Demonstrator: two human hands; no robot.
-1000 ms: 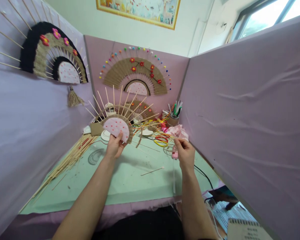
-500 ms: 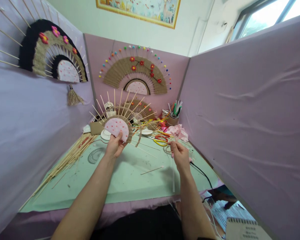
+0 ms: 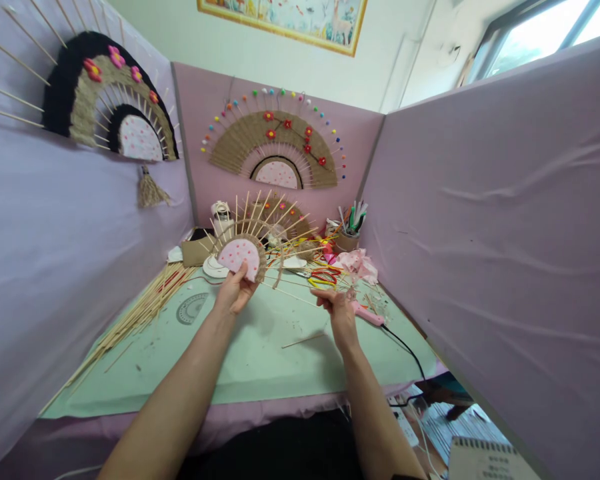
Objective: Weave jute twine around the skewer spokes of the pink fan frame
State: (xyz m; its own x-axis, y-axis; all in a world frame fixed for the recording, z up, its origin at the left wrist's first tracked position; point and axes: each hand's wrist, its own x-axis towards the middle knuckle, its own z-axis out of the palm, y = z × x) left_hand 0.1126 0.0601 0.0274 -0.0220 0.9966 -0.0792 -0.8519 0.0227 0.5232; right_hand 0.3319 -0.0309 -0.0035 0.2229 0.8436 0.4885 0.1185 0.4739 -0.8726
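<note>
My left hand (image 3: pixel 237 293) grips the lower edge of a half-round fan frame (image 3: pixel 239 259), thumb on its pink dotted centre. Thin wooden sticks (image 3: pixel 260 210) radiate from its rim, and a loop of brown twine (image 3: pixel 280 267) curves across them. My right hand (image 3: pixel 339 317) is closed in a pinch beside the tip of the lowest stick (image 3: pixel 295 295); what its fingers hold is hidden. Just right of that hand lies a pink glue gun (image 3: pixel 367 313). A short loose stick (image 3: pixel 303 341) rests below on the green tabletop (image 3: pixel 260 367).
Scissors with red and yellow handles (image 3: pixel 325 277) lie behind my right hand. A bundle of wooden sticks (image 3: pixel 140 303) and a protractor (image 3: pixel 191 309) are at left. Finished fans (image 3: pixel 275 150) hang on the partitions. Behind stands a tool cup (image 3: pixel 347 240); a black cord (image 3: pixel 405 343) runs off right.
My right hand has moved left and slightly down, to the lowest stick's tip, uncovering the glue gun. The fan frame in my left hand has shifted slightly right and tilted away.
</note>
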